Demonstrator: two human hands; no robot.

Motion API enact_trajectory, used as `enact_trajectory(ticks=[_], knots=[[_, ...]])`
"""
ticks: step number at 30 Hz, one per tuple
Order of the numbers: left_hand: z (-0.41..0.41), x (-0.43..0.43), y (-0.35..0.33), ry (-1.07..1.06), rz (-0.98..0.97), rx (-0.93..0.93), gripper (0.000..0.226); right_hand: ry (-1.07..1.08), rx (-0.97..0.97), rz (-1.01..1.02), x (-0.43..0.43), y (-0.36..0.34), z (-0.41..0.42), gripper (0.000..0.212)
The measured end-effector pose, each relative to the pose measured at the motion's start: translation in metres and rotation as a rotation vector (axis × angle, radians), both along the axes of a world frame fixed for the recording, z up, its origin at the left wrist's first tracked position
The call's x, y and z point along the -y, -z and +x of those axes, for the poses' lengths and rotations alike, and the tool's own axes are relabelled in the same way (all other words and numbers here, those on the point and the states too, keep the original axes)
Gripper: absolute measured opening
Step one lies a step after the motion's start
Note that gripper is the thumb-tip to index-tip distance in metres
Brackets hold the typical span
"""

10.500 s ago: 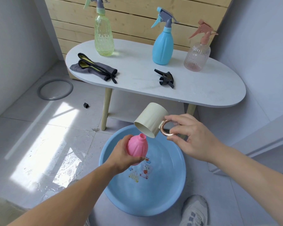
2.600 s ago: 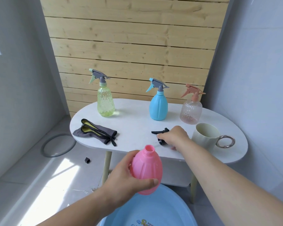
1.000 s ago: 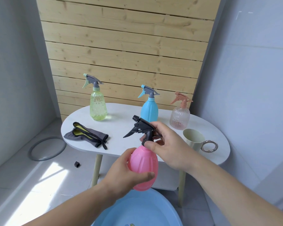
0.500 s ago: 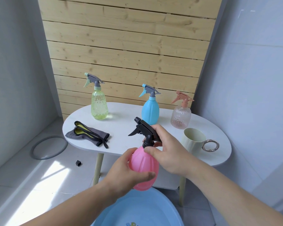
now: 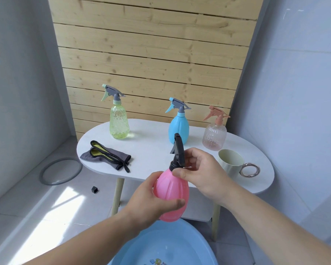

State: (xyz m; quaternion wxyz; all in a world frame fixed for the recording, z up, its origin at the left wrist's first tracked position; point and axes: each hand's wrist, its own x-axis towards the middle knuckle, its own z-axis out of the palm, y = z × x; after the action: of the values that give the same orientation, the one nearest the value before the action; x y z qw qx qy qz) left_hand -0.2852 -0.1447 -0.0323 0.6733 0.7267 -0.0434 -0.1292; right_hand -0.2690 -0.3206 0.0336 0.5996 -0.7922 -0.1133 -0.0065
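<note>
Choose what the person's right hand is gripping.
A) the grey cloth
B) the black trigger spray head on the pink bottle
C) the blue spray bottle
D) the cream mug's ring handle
B: the right hand pinches the base of the black trigger spray head atop the pink bottle, which the left hand holds; the cream mug stands untouched on the white table.

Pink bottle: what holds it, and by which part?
Left hand grips the pink bottle round its body; right hand pinches the black spray head at its collar.
</note>
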Motion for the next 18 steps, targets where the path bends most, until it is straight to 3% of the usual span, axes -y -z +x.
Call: enact_trajectory(ticks=[5,9,13,18], knots=[[0.0000,0.0009,-0.0034,-0.009,-0.011,-0.010,0.074,0.092,0.023,0.035,-0.0067,0.0048,-0.0015,0.043],[0.0000,0.0004,-0.0042,-0.004,-0.012,-0.020,0.077,0.108,0.054,0.017,-0.0092,0.0042,-0.0029,0.035],[0.0006,-0.0032,-0.0064,-0.012,-0.020,-0.015,0.075,0.026,0.056,0.023,-0.0054,0.0006,-0.0057,0.013],[-0.0005,-0.0024,-0.0063,-0.011,-0.021,-0.021,0.075,0.157,0.184,-0.107,-0.0044,0.0013,-0.0023,0.019]])
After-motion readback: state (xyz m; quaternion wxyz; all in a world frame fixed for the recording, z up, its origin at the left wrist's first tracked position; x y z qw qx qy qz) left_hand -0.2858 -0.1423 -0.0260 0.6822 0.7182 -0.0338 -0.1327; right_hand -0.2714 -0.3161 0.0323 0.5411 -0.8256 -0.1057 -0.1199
